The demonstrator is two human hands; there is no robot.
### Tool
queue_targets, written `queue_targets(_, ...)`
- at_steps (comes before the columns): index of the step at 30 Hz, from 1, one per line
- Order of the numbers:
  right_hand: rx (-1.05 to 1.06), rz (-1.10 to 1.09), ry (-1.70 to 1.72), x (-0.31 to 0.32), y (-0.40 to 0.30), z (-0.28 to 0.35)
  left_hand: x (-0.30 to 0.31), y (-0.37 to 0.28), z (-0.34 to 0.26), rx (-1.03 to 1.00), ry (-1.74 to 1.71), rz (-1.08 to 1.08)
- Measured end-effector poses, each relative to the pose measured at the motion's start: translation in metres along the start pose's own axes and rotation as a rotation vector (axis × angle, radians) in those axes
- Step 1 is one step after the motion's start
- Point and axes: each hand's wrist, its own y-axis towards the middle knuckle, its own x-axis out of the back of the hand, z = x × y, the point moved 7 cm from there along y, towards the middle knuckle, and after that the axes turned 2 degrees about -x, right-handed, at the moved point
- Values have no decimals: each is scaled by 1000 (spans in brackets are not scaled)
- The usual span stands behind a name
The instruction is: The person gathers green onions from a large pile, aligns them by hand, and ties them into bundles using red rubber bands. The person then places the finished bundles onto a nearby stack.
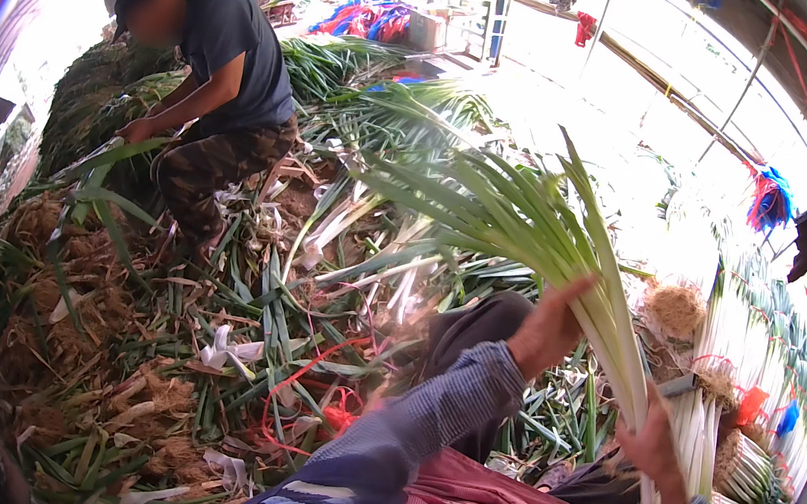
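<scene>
A bunch of leeks slants across in front of me, green leaves fanned to the upper left and white shafts to the lower right. My left hand is closed around it where the leaves meet the white part. Lower down, my right hand grips the white shafts towards the root end. Both hands are above my lap, which a pink patterned apron covers. Just beyond my right hand are more white leek shafts, with a brown root mass at their top.
A person bends over a leek heap at the left. Loose leaves and roots litter the ground, with red plastic strapping among them. Tied leek bundles stack at the right. A cart-like frame stands behind.
</scene>
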Motion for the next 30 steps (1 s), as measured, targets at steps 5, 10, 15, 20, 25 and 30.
queue_targets(5,229,89,-181,0,79,43,27,13,-140,-381,-205,275)
queue_targets(10,324,200,-340,-32,154,48,105,13,-211,-548,-433,312)
queue_targets(15,555,207,-445,-78,215,21,201,1,-237,-632,-414,164)
queue_targets(20,584,348,-555,-145,239,-9,288,-17,-208,-582,-108,-54)
queue_targets(25,746,347,-609,-182,292,-40,340,-2,-206,-620,-188,-380)
queue_targets(30,1174,-152,-832,-107,481,29,258,170,-336,-632,-28,-29)
